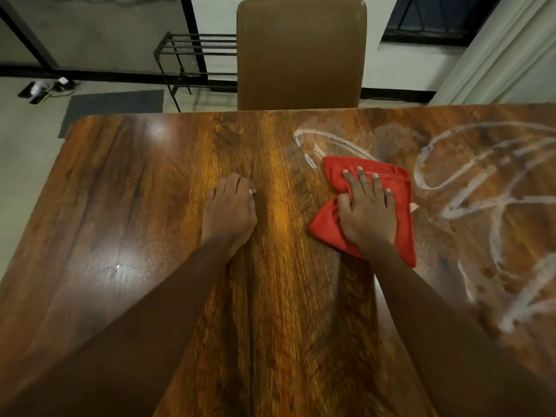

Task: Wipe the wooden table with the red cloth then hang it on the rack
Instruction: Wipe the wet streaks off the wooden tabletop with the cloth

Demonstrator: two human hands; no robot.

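While pressing the red cloth (329,227) flat on the table (135,221) under the unclenched right grip (368,209), sweep toward white streaks (517,200) lying 1 to 4 o'clock; brace on clenched, empty left grip (230,207), farther off at 9 o'clock.

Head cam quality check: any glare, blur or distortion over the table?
Head view: a bright glare patch sits on the table near its far left corner. Motion blur smears the lower frame and both forearms. The wide-angle lens bows the table's edges. The right hand and the red cloth look fairly sharp.

Home dining room: wooden table (150,206), chair (301,55).
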